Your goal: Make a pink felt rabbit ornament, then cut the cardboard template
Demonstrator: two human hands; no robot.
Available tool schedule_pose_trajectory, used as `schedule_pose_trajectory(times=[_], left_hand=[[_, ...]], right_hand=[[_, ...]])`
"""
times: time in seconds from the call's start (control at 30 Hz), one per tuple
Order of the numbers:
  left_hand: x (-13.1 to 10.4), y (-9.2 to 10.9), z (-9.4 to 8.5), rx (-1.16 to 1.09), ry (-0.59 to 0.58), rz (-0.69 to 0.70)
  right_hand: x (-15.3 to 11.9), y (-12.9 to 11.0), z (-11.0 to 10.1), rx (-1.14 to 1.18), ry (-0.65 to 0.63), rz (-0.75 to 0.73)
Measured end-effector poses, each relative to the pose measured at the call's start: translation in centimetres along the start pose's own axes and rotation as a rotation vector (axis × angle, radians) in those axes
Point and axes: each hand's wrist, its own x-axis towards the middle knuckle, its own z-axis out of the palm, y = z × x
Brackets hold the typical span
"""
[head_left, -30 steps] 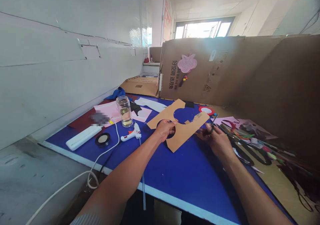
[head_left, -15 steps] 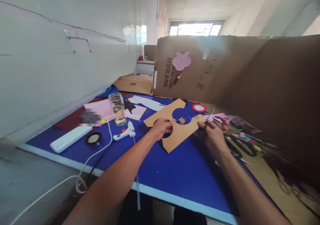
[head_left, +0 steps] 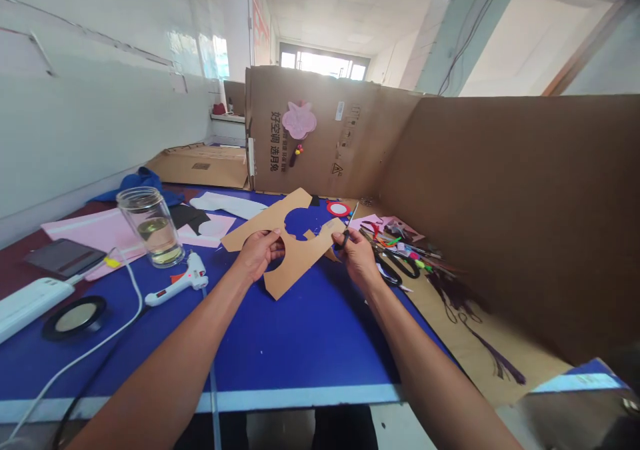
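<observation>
My left hand (head_left: 261, 254) grips a tan cardboard piece (head_left: 299, 255) by the edge of one of its two round cut-outs, thumb on top. The piece is tilted above the blue table, with angled corners. My right hand (head_left: 358, 253) is closed around small scissors (head_left: 343, 240) with dark handles, their thin blade pointing up and away. Its fingers also touch the right end of the cardboard. Beneath the far cut-out lies a small cardboard scrap (head_left: 309, 235). The right fingertips are partly hidden by the cardboard and handles.
On the left stand a glass jar (head_left: 163, 240) with yellowish liquid, a white glue gun (head_left: 183, 282), a roll of black tape (head_left: 75, 318) and a white power strip (head_left: 33, 307). Larger black-handled scissors (head_left: 403, 263) and craft bits lie right. A cardboard wall (head_left: 480, 190) encloses the back and right.
My view has turned to the right, so the table and its contents sit further left. Both hands keep hold of the cardboard, and the scissors stay in my right hand.
</observation>
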Motion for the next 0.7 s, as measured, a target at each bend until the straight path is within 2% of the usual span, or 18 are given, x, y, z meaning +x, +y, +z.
schedule_pose_trajectory(times=[0.33,0.53,0.7], left_hand=[[-0.45,0.77,0.26,0.101,-0.087,-0.038],[-0.45,0.57,0.03,0.106,-0.149,-0.091],[-0.39,0.58,-0.21,0.104,-0.173,-0.077]], right_hand=[[0.26,0.09,0.2,0.011,0.005,-0.016],[0.41,-0.06,0.04,0.019,0.022,-0.012],[0.57,-0.2,-0.12,0.027,0.007,-0.025]])
